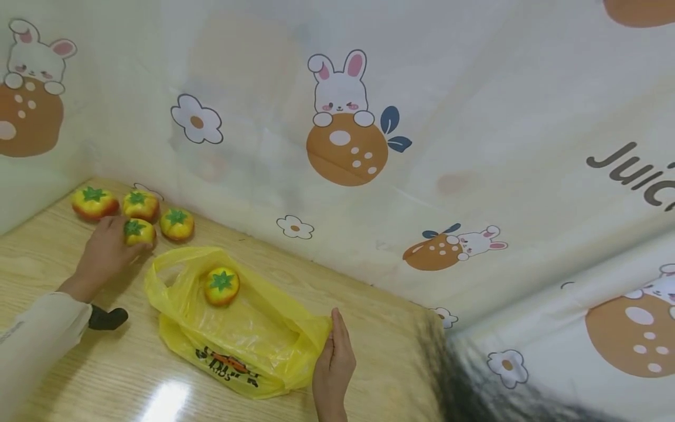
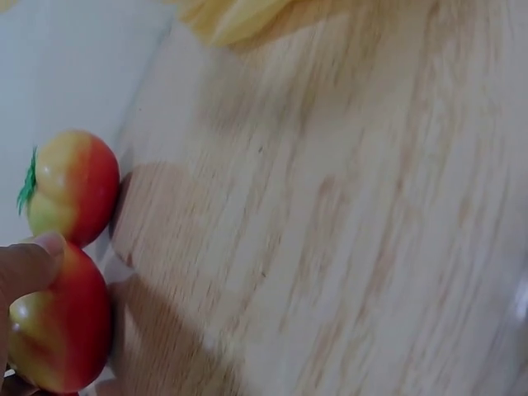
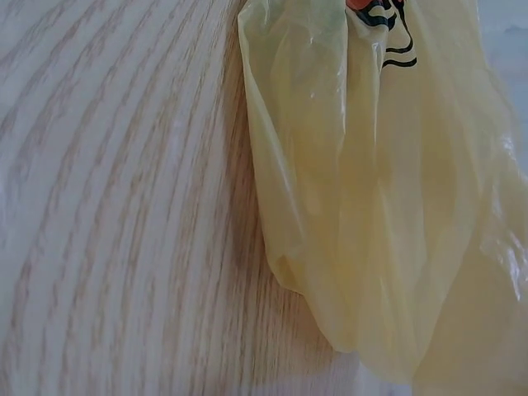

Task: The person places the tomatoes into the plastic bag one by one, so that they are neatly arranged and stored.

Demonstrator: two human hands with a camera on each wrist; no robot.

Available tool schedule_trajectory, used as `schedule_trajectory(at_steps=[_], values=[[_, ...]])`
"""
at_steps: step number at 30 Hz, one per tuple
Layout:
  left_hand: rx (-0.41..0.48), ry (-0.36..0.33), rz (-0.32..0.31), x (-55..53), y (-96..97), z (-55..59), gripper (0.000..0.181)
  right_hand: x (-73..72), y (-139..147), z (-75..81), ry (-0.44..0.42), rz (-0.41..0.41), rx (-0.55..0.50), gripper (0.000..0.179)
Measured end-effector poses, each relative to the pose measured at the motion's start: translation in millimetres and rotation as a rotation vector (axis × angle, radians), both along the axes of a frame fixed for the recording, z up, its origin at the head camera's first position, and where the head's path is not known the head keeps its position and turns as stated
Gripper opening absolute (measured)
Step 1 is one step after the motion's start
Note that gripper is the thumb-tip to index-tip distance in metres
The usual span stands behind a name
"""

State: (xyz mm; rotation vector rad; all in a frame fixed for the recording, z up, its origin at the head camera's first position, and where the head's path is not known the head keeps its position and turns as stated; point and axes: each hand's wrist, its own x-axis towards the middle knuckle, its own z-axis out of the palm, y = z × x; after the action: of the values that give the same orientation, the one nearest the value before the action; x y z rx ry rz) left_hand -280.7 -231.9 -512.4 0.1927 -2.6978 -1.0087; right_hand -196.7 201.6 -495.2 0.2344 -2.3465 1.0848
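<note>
My left hand (image 1: 108, 247) grips a yellow-red toy tomato (image 1: 139, 232) with a green leafy top. The left wrist view shows the thumb pressed on the tomato's side (image 2: 64, 326), with another tomato (image 2: 76, 186) just beyond. A yellow plastic bag (image 1: 253, 346) with dark printing lies on the table with its mouth spread. One tomato (image 1: 221, 286) rests on the bag at its left part. At the bag's right edge, my right hand (image 1: 334, 366) holds the plastic between thumb and fingers. The right wrist view is filled by the bag's folds (image 3: 330, 206); the hand is hidden there.
Beside the left hand sit more tomatoes: one at the far left (image 1: 94, 204), one behind (image 1: 141, 205) and one to the right (image 1: 177, 224). A printed sheet (image 1: 253, 164) stands behind the wooden table (image 1: 385, 357). A black strap (image 1: 108, 318) sticks out at the left wrist.
</note>
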Motion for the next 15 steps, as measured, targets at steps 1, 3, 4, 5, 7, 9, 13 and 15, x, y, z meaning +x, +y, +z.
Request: schedule_trajectory(at_steps=[1,3,4,5,7,9,13,15], values=[[0.001,-0.001,0.001,0.1,0.0,-0.2,0.080,0.2,0,-0.5,-0.007,-0.007,0.000,0.043],[-0.005,0.012,0.004,0.4,0.8,-0.3,0.079,0.1,0,-1.5,-0.009,-0.012,0.003,0.042],[-0.006,0.018,0.006,0.5,1.0,0.0,0.079,-0.1,0,-1.9,-0.003,-0.016,0.012,0.042],[-0.006,0.024,0.007,0.7,1.2,0.5,0.080,-0.1,0,-2.1,0.001,-0.013,0.011,0.043],[-0.007,0.041,0.009,1.0,1.5,2.5,0.081,-0.2,0,-2.1,0.013,-0.010,0.009,0.043],[-0.004,0.067,0.007,1.9,1.7,6.1,0.082,-0.3,0,-1.7,0.021,-0.006,0.002,0.043],[-0.008,0.120,-0.001,4.7,2.7,15.6,0.074,-0.3,1,-0.7,0.026,0.001,-0.004,0.042],[-0.015,0.137,-0.002,6.1,3.8,20.1,0.070,-0.5,1,-0.9,0.026,0.000,0.002,0.042]])
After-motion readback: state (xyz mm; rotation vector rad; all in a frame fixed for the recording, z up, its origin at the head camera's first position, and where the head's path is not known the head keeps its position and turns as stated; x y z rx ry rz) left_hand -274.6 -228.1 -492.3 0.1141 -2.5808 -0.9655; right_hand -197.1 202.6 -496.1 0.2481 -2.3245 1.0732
